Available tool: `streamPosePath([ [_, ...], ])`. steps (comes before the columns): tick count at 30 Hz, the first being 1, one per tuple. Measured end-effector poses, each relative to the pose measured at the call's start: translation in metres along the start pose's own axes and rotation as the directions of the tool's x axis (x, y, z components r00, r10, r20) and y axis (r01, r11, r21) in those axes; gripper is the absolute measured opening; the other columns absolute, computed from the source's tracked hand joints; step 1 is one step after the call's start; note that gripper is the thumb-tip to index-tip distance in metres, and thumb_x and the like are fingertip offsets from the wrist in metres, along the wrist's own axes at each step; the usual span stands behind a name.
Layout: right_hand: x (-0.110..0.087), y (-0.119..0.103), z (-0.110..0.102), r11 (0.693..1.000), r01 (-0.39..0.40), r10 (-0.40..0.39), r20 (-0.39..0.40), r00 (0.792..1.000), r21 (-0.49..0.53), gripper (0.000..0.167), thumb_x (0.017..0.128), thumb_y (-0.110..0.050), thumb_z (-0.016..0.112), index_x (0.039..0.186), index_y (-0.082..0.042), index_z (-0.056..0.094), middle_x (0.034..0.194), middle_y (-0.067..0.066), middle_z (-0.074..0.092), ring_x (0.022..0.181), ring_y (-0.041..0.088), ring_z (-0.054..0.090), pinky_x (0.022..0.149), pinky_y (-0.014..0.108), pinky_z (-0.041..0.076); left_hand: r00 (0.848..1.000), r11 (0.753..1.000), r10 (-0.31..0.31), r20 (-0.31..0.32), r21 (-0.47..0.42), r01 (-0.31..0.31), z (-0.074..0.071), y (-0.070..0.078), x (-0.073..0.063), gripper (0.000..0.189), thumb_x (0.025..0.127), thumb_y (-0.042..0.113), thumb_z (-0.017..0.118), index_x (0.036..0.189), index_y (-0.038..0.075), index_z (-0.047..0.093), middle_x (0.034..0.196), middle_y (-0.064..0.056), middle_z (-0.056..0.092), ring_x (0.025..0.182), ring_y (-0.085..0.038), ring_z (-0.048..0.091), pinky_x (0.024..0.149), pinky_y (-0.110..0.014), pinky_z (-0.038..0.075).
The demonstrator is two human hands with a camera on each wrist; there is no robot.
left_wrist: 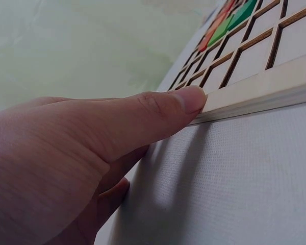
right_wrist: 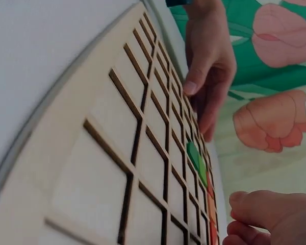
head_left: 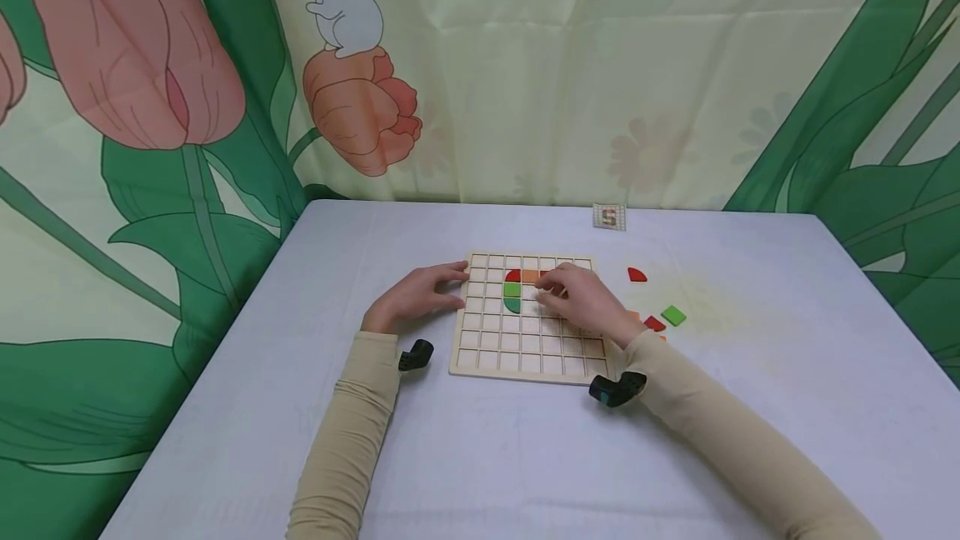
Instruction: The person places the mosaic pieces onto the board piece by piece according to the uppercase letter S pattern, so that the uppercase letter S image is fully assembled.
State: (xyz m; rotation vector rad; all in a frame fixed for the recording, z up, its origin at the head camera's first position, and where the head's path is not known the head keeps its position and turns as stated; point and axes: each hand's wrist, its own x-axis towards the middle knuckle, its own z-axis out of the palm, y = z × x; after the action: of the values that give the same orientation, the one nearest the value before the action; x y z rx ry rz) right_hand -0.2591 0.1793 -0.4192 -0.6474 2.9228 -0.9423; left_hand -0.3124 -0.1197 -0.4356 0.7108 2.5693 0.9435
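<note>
A wooden grid board (head_left: 487,340) lies on the table. My left hand (head_left: 422,294) is at its left edge. In the left wrist view the thumb (left_wrist: 181,101) touches the board's rim, the other fingers partly hidden behind it. Set in the grid are a red quarter-round piece (head_left: 513,276), an orange square (head_left: 530,277), a light green square (head_left: 512,289) and a dark green rounded piece (head_left: 512,305). Over the upper right of the board, my right hand (head_left: 577,297) has its bent fingertips close by another red piece (right_wrist: 213,234); no piece shows between thumb and fingers.
Right of the board lie a red quarter-round piece (head_left: 637,275), a green square (head_left: 673,316) and another red piece (head_left: 654,323), with orange bits partly behind the right wrist. A small card with a grid pattern (head_left: 609,217) is at the table's back edge, before a printed curtain (head_left: 510,107).
</note>
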Motion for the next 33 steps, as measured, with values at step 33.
streamPosePath([
  [33,-0.068,0.107,-0.081,0.923,-0.383,0.385,0.053,0.921,-0.049,0.052,0.095,-0.028,0.065,0.131,0.008,0.055,0.119,0.025,0.06,0.106,0.037,0.053,0.094,0.053,0.046,1.0,1.0,0.024,-0.005,0.011,-0.024,0.0,0.002,-0.001,0.056,0.088,0.026,0.074,0.138,0.009,0.056,0.156,0.003,0.035,0.145,-0.019,0.026,0.117,-0.038,0.024],
])
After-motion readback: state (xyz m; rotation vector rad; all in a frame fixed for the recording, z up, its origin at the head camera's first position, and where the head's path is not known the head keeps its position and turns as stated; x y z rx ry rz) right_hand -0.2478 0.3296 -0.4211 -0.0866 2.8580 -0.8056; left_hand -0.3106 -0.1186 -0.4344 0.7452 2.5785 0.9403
